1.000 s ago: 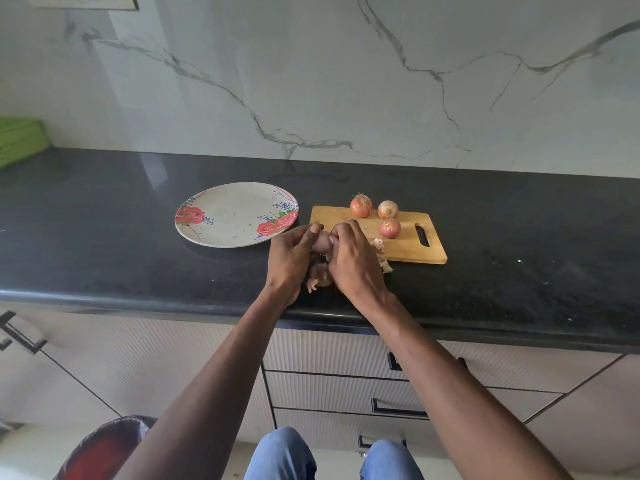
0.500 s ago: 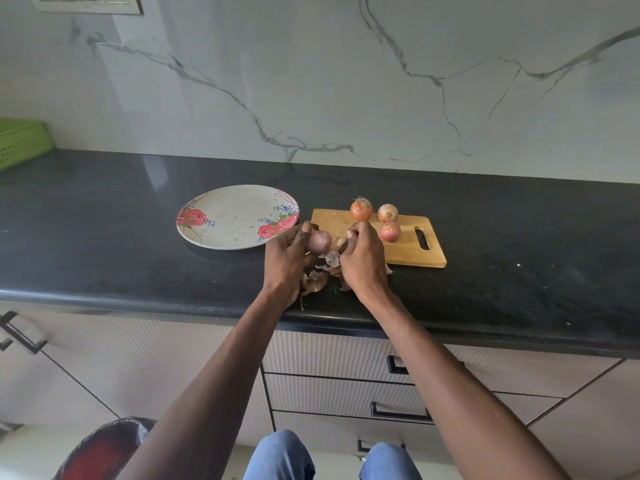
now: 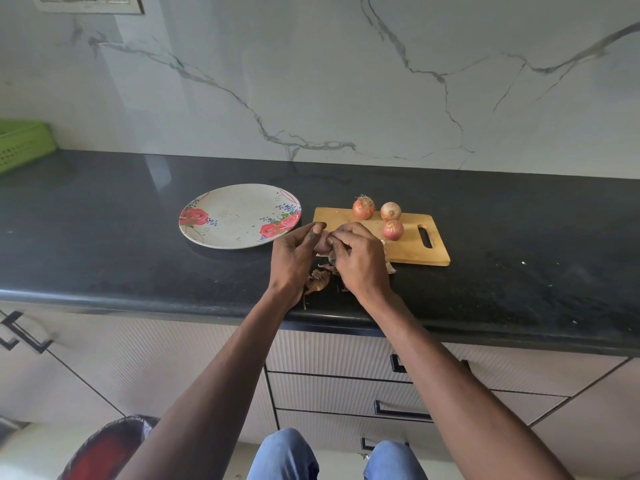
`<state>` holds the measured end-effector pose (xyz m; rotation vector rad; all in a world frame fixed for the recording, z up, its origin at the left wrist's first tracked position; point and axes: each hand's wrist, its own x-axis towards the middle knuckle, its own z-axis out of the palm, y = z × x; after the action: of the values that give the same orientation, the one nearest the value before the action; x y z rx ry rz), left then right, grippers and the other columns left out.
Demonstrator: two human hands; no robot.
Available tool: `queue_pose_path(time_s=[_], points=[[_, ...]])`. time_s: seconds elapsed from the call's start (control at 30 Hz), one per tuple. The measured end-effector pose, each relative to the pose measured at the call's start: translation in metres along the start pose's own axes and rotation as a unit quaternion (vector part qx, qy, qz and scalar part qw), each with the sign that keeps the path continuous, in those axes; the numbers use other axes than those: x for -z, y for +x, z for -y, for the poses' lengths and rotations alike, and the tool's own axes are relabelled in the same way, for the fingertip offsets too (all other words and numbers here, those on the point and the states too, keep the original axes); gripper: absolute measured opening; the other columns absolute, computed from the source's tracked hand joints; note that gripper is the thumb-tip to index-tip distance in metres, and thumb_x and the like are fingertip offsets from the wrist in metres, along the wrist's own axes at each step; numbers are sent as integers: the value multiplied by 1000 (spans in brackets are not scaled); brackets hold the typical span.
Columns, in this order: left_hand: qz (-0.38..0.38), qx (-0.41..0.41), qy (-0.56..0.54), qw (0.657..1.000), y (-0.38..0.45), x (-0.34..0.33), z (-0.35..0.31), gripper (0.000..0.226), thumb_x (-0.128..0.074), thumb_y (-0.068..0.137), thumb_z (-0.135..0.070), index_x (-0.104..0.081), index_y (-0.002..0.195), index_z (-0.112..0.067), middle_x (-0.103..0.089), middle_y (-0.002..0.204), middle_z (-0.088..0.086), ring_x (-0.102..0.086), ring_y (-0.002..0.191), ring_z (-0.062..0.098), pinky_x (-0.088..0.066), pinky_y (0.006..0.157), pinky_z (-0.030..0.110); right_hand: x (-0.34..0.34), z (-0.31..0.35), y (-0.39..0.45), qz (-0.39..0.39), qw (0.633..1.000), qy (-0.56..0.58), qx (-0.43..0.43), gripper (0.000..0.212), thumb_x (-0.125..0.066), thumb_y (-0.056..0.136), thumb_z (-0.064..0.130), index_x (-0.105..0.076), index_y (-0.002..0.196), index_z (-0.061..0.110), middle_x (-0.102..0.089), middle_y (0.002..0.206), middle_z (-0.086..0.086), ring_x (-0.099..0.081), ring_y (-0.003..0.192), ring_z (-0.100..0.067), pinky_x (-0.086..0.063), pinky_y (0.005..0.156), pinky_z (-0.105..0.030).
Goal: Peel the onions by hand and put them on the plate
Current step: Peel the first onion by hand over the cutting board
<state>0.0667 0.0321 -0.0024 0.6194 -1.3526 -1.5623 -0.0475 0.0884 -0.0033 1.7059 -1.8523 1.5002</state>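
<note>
Head view: both hands closed back over onion point(image 3: 322, 242); 0.5 s ago right hand point(image 3: 358, 259) had drawn off with strip of skin and onion showed plainly. Means peeling goes on, another layer being worked, onion not ready for plate point(image 3: 239, 216).

Left hand point(image 3: 294, 258) grips onion, thumb on top. Right hand pinches at its side, likely on skin; fingers hide contact. Onion held above counter point(image 3: 138, 220) edge, between plate and board point(image 3: 408, 251); only pale pink sliver shows. Peels point(image 3: 317, 280) lie below hands. 3 unpeeled onions point(image 3: 390, 211) on board. Plate holds none.
</note>
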Motion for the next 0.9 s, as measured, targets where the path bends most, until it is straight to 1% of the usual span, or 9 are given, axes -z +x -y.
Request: queue_pose_path(time_s=[0.1, 0.2, 0.3, 0.4, 0.47, 0.57, 0.63, 0.73, 0.9], points=[[0, -6, 15, 1000, 0, 0, -1, 18, -60, 101, -18, -75, 106, -8, -75, 95, 14, -71, 93, 23, -60, 82, 40, -3, 1, -1, 11, 998, -58, 39, 6, -63, 88, -5, -67, 90, -2, -63, 94, -11, -60, 83, -21, -49, 70, -25], [7, -12, 32, 999, -2, -2, -4, 18, -58, 102, -18, -75, 97, -14, -73, 85, 7, -68, 82, 15, -57, 69, 29, -7, 6, -2, -6, 993, -101, 55, 10, -51, 92, 1, -57, 84, -1, -57, 87, -16, -56, 77, -28, -45, 68, -32], [19, -18, 38, 999, -4, -3, -5, 20, -57, 103, -18, -74, 95, -11, -68, 87, 13, -65, 83, 18, -59, 72, 33, -8, 8, -2, -20, 994, -99, 43, 21, -39, 94, 12, -53, 84, 1, -55, 86, -17, -52, 75, -28, -36, 66, -27], [12, -12, 27, 999, -4, -3, -5, 21, -57, 103, -19, -73, 92, -12, -68, 89, 15, -65, 86, 23, -58, 80, 43, -8, 6, -2, -27, 995, -94, 11, 10, -47, 93, 3, -52, 85, 0, -55, 86, -16, -52, 74, -26, -35, 64, -25], [-2, -2, 2, 1000, -4, -3, -7, 22, -57, 103, -19, -73, 91, -12, -71, 87, 11, -67, 84, 22, -58, 78, 39, -8, 4, -3, -33, 996, -86, -7, 4, -54, 90, -3, -53, 88, -1, -56, 86, -16, -53, 74, -25, -38, 62, -27], [-17, 17, -31, 999, -3, -4, -7, 20, -56, 103, -18, -72, 101, -5, -76, 89, 6, -72, 87, 19, -60, 73, 29, -6, 4, -1, -40, 996, -73, -33, 4, -56, 90, -4, -54, 91, -1, -58, 88, -16, -51, 75, -20, -40, 63, -26], [-26, 26, -44, 998, 0, -3, -5, 22, -56, 103, -20, -71, 107, -3, -75, 96, 11, -72, 93, 24, -61, 79, 35, -5, 3, 0, -48, 995, -68, -54, 4, -56, 90, -4, -55, 93, -1, -59, 89, -16, -53, 76, -22, -34, 65, -20], [-46, 44, -72, 995, 2, -1, -4, 21, -55, 104, -21, -72, 102, -8, -75, 95, 11, -71, 94, 27, -60, 86, 44, -4, 4, 0, -56, 994, -64, -68, 7, -55, 90, -6, -55, 94, -2, -60, 90, -17, -55, 77, -26, -29, 67, -16], [-62, 54, -81, 993, 3, -1, -4, 22, -52, 106, -20, -68, 96, -10, -74, 93, 10, -72, 92, 26, -62, 80, 39, -1, 6, 0, -56, 992, -76, -88, 9, -55, 89, -5, -56, 98, -2, -60, 94, -17, -53, 78, -22, -29, 66, -16]])
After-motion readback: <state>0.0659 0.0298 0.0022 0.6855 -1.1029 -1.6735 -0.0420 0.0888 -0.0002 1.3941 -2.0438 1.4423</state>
